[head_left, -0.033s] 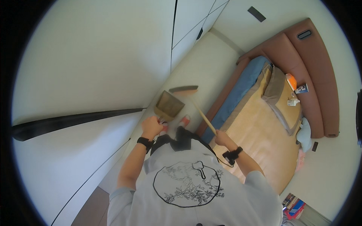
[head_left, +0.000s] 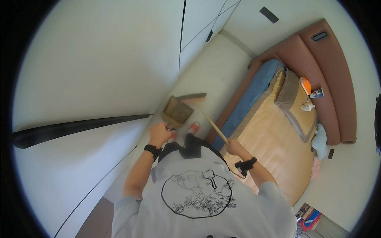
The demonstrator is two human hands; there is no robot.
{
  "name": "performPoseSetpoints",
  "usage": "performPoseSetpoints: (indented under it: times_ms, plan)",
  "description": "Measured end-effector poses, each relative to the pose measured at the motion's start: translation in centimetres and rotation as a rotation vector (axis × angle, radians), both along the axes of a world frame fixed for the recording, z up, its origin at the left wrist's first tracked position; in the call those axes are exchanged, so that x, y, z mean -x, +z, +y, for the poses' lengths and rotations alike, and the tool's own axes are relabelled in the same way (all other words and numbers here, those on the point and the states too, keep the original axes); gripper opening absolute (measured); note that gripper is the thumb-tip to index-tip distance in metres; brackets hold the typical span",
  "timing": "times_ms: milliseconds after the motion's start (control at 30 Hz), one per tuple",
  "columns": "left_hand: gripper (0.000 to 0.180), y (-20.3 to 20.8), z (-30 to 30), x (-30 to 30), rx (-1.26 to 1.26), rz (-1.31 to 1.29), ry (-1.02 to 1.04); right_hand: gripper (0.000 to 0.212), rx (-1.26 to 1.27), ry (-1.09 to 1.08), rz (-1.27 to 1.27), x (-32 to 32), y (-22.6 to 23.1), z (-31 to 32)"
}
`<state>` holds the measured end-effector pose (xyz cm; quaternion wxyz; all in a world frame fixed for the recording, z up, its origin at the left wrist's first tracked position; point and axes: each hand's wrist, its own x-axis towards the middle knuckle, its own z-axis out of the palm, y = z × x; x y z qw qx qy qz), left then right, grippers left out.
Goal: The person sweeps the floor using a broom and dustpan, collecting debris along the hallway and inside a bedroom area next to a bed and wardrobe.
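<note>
My left hand is closed around the handle of a brownish dustpan, held low over the floor by my feet. A long pale stick runs from my right hand, which grips its upper end, down to a broom. The broom's dark-edged head with pinkish bristles lies across the dustpan's far open edge, at or just touching it. Whether anything lies inside the pan is too blurred to tell.
A bed with a woven mat stands to my right, its brown frame along the floor strip. A white wardrobe with a long black handle rises on my left. Pillows, a bottle and packets lie near the headboard.
The broom head has shifted slightly left and nearer, toward the dustpan's edge. Both hands keep their grips, and the dustpan has barely moved.
</note>
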<state>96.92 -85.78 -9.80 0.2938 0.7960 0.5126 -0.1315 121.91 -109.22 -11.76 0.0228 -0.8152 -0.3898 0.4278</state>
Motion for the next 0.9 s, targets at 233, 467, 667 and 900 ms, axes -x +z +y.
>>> performPoseSetpoints:
  times_ms: [233, 467, 667, 900]
  plan:
    - [0.017, 0.2, 0.4, -0.2, 0.02, 0.003, 0.011, 0.037, 0.211, -0.562, 0.373, -1.5, 5.6, -2.3]
    - [0.016, -0.1, 0.4, 1.1, -0.022, -0.014, -0.016, 0.028, -0.018, -0.459, 0.11, -2.1, 4.0, 2.5]
    - [0.015, -1.2, -0.7, 3.1, -0.099, -0.063, -0.005, 0.021, -0.085, -0.404, -0.136, -5.6, -4.2, 10.6]
    - [0.018, -0.8, -0.6, 3.9, -0.026, 0.024, 0.093, 0.017, -0.01, -0.525, -0.094, -4.9, -8.5, 17.7]
